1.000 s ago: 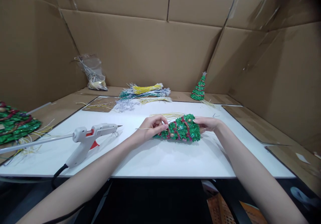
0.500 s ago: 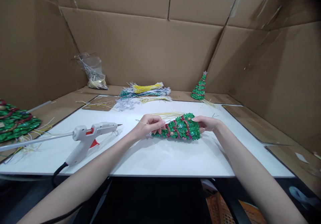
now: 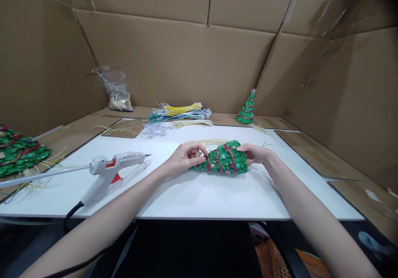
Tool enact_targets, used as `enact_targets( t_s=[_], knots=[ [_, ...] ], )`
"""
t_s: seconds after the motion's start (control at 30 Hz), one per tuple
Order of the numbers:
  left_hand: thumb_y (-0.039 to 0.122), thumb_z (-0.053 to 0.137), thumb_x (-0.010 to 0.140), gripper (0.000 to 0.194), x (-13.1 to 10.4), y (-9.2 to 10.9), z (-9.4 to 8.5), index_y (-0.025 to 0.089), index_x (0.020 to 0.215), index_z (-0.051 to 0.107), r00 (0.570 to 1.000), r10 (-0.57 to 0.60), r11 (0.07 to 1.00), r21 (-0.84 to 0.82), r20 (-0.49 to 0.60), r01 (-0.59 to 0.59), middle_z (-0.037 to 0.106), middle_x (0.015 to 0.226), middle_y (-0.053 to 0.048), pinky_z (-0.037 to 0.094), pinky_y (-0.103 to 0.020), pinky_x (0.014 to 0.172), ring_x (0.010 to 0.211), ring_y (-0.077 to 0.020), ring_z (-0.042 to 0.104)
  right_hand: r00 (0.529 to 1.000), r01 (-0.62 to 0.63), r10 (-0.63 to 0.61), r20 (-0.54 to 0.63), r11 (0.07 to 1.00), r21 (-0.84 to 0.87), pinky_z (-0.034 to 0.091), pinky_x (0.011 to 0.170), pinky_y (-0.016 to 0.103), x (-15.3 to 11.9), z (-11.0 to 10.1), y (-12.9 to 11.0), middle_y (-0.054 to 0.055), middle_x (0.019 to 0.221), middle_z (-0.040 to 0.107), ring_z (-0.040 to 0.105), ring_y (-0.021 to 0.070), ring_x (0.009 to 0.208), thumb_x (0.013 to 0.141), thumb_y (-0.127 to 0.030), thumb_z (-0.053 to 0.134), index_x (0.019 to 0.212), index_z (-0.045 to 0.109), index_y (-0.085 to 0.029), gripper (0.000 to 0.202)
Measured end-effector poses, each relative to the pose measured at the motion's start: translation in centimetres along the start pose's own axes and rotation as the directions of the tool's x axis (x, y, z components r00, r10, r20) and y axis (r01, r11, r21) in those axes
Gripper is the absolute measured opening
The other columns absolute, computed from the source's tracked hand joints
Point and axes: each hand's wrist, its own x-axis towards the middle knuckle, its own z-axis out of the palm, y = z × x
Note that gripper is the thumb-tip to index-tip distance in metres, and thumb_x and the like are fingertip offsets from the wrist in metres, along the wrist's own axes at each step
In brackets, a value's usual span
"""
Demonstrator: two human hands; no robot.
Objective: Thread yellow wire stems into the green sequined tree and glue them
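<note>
A small green beaded Christmas tree (image 3: 228,157) with a dark red garland and gold beads lies on its side on the white tabletop, its wide base to the right. My right hand (image 3: 255,153) grips that base, thumb on top and the other fingers partly hidden behind it. At the narrow end, my left hand (image 3: 189,155) is closed in a pinch against the tree's garland. A thin pale wire (image 3: 183,156) runs out of its fingers across the back of the hand. The tree's tip is hidden behind this hand.
A white glue gun (image 3: 108,172) rests at the left, its cord over the front edge. Wire bundles (image 3: 180,113), silvery pieces (image 3: 154,130) and a plastic bag (image 3: 115,89) sit at the back. Other trees stand at back right (image 3: 247,108) and far left (image 3: 21,151). Cardboard walls (image 3: 174,58) enclose the table.
My left fingers have shifted slightly right along the tree's narrow end, and the wire's free end now lies closer over the hand. My right hand keeps its hold on the base.
</note>
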Motion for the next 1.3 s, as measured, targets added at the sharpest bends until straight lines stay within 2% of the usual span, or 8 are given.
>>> enact_targets(
  t_s=[0.43, 0.63, 0.83, 1.3],
  knots=[
    [0.029, 0.066, 0.083, 0.018, 0.22, -0.58, 0.21, 0.015, 0.094, 0.064, 0.999, 0.026, 0.998, 0.05, -0.027, -0.024, 0.051, 0.061, 0.005, 0.031, -0.018, 0.054, 0.056, -0.0065, 0.043, 1.0, -0.003, 0.003, 0.001, 0.999, -0.033, 0.014, 0.032, 0.021, 0.01, 0.19, -0.06, -0.007, 0.035, 0.035, 0.026, 0.0051, 0.031, 0.078, -0.061, 0.053, 0.053, 0.041, -0.019, 0.05],
    [0.029, 0.064, 0.083, 0.019, 0.06, -0.09, 0.06, 0.014, 0.095, 0.064, 1.0, 0.006, 1.0, 0.02, -0.004, -0.006, 0.055, 0.066, 0.002, 0.035, -0.02, 0.058, 0.06, -0.0081, 0.048, 1.0, 0.022, -0.022, 0.012, 1.0, -0.014, 0.013, 0.032, 0.02, 0.03, 0.07, 0.04, -0.007, 0.036, 0.035, 0.025, 0.0048, 0.032, 0.079, -0.059, 0.054, 0.056, 0.042, -0.019, 0.047],
    [0.022, 0.058, 0.082, 0.016, -0.03, 0.06, -0.3, 0.015, 0.095, 0.064, 1.0, -0.02, 0.999, -0.046, -0.008, 0.02, 0.052, 0.062, 0.003, 0.036, -0.022, 0.057, 0.058, -0.0098, 0.051, 1.0, 0.026, -0.026, 0.016, 1.0, -0.01, 0.013, 0.031, 0.02, 0.04, 0.01, 0.08, -0.007, 0.036, 0.036, 0.026, 0.0049, 0.031, 0.079, -0.058, 0.055, 0.056, 0.043, -0.019, 0.046],
    [0.024, 0.058, 0.084, 0.017, -0.11, 0.13, -0.14, 0.014, 0.096, 0.065, 1.0, 0.011, 0.999, 0.03, 0.004, -0.012, 0.057, 0.069, 0.001, 0.037, -0.021, 0.059, 0.062, -0.0095, 0.052, 1.0, 0.004, -0.004, 0.005, 1.0, 0.004, 0.015, 0.029, 0.019, 0.07, 0.42, -0.3, -0.007, 0.035, 0.037, 0.024, 0.005, 0.029, 0.075, -0.061, 0.059, 0.057, 0.045, -0.019, 0.048]
  ],
)
